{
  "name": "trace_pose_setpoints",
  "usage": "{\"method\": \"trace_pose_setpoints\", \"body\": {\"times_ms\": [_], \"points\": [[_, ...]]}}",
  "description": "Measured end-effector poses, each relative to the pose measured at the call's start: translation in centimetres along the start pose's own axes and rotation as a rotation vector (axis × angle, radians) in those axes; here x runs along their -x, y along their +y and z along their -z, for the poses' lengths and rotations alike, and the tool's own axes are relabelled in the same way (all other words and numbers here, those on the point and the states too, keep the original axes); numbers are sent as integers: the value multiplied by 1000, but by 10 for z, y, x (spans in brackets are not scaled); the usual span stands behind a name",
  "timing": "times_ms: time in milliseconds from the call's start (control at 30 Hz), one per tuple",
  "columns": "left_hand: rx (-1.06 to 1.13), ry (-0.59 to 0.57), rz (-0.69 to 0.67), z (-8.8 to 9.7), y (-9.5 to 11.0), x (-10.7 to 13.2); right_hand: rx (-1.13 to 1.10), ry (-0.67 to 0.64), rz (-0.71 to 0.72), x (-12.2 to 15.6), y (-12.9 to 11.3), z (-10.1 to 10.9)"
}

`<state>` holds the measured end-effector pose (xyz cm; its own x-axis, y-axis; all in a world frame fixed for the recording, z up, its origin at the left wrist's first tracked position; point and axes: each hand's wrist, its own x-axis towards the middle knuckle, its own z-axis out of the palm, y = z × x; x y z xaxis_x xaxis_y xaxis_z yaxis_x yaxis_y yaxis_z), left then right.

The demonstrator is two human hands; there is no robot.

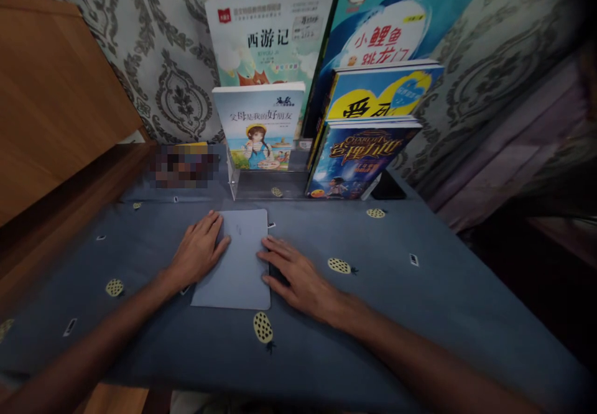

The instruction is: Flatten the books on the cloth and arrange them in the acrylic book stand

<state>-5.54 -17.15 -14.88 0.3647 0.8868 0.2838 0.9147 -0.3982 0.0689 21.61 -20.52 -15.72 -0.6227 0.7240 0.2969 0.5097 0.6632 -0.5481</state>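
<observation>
A thin grey-blue book or pad (240,265) lies flat on the blue cloth-covered table (420,302), closed, its long side running away from me. My left hand (198,251) rests flat on its left edge with fingers stretched out. My right hand (293,274) lies flat at its right edge, fingers extended and touching the cover. Neither hand holds anything.
A clear stand (261,181) at the table's back holds upright children's books: a white one (261,125), a dark blue one (359,159), a yellow and blue one (382,91), larger ones behind. A wooden cabinet (51,97) stands at left. A patterned curtain hangs behind.
</observation>
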Motion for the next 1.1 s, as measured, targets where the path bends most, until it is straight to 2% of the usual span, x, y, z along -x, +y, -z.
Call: {"method": "trace_pose_setpoints", "body": {"times_ms": [133, 433, 600, 767, 900, 1100], "points": [[56, -12, -62, -7, 2, -13, 21, -12, 3, 0, 1, -1], [188, -151, -261, -14, 36, -45, 67, -61, -2, -2, -1, 1], [237, -197, -313, -16, 41, -57, 117, -55, 23, -3, -4, 3], [277, -159, -357, -18, 37, -54, 147, -38, 34, -3, -6, 4], [306, -146, -437, -12, 35, -44, 158, -10, 36, -4, -9, 7], [269, -209, -525, 2, 36, -22, 143, 112, -31, -5, -6, 8]]}}
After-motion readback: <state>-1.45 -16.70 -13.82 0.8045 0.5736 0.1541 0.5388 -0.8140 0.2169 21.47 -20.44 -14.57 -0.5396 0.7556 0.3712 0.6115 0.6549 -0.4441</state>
